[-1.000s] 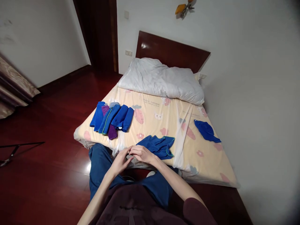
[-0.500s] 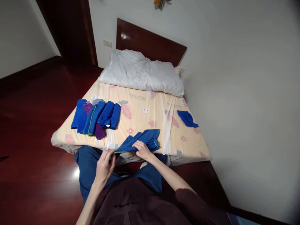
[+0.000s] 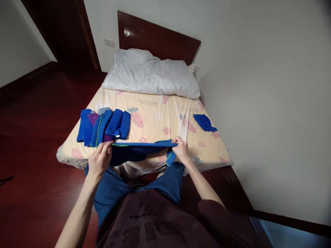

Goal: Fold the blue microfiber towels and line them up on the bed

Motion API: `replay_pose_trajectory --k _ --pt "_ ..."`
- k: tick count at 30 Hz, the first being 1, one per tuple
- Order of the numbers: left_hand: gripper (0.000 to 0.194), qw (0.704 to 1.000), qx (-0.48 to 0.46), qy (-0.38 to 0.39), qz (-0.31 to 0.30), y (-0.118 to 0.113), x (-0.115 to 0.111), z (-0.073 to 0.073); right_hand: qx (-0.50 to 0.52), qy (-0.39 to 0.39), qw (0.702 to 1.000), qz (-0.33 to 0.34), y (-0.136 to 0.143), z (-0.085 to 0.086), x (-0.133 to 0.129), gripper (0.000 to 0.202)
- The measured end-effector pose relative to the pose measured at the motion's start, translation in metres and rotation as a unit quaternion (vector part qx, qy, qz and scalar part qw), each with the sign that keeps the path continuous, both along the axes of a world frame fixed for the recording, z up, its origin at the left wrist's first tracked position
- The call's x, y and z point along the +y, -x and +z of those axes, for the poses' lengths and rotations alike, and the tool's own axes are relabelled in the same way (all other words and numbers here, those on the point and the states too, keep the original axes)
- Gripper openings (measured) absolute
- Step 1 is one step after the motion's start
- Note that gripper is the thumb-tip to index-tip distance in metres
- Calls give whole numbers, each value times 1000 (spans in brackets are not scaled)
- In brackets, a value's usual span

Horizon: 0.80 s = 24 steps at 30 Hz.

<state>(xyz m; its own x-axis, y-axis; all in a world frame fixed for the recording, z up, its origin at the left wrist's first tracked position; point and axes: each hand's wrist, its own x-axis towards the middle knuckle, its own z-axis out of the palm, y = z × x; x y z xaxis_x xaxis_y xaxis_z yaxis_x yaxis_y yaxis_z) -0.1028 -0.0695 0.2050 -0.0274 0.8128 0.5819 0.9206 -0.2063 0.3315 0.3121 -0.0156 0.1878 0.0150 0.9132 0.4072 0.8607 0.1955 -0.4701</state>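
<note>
A blue towel [image 3: 137, 150] with green edging is stretched taut between my two hands above the front edge of the bed. My left hand [image 3: 100, 159] is closed on its left end, and my right hand [image 3: 181, 148] pinches the right end, where a loose corner hangs down. Left of the towel, several folded blue towels [image 3: 121, 122] lie side by side on the bed, with a purple cloth [image 3: 93, 119] and a grey cloth [image 3: 105, 110] among them. A crumpled blue cloth [image 3: 205, 122] lies by itself at the bed's right side.
The bed [image 3: 152, 127] has a cream sheet with pink prints. A white quilt [image 3: 152, 74] is bunched against the dark wooden headboard [image 3: 157, 36]. A bare wall [image 3: 258, 103] rises to the right, and dark red floor [image 3: 38, 155] spreads to the left.
Both hands have lifted the towel off the bed and moved apart, pulling its top edge straight. My right hand has shifted to the towel's right end.
</note>
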Motion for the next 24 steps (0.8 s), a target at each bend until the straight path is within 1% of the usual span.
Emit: replay_pose_trajectory --k 2,4,6,8,10,13,15,18,21,24 --pt "31 1000 24 -5 7 5 29 32 3 -1 999 -48 -20 18 17 27" --pt "32 999 43 -12 12 11 56 63 19 -4 997 -71 -43 33 33 24" --pt "33 998 68 -16 -7 15 80 90 40 2 997 -60 -66 44 43 21" --pt "32 994 97 -12 -43 18 100 107 36 3 998 -43 -87 52 47 20" --pt "32 991 114 -4 -70 19 116 117 0 -20 998 -57 -104 55 47 25" --pt "37 988 118 1 -96 17 135 123 -41 -46 994 -95 -125 55 44 32" --pt "40 986 119 0 -119 15 144 125 -31 -37 995 -82 -138 54 41 31" --pt "35 979 119 -9 -167 15 154 129 20 -32 998 -59 -159 59 35 24" --pt "32 970 127 -18 -209 17 161 135 70 -42 994 -68 -186 77 27 21" --pt "36 964 150 -32 -219 12 164 142 90 -54 992 -63 -212 103 13 23"
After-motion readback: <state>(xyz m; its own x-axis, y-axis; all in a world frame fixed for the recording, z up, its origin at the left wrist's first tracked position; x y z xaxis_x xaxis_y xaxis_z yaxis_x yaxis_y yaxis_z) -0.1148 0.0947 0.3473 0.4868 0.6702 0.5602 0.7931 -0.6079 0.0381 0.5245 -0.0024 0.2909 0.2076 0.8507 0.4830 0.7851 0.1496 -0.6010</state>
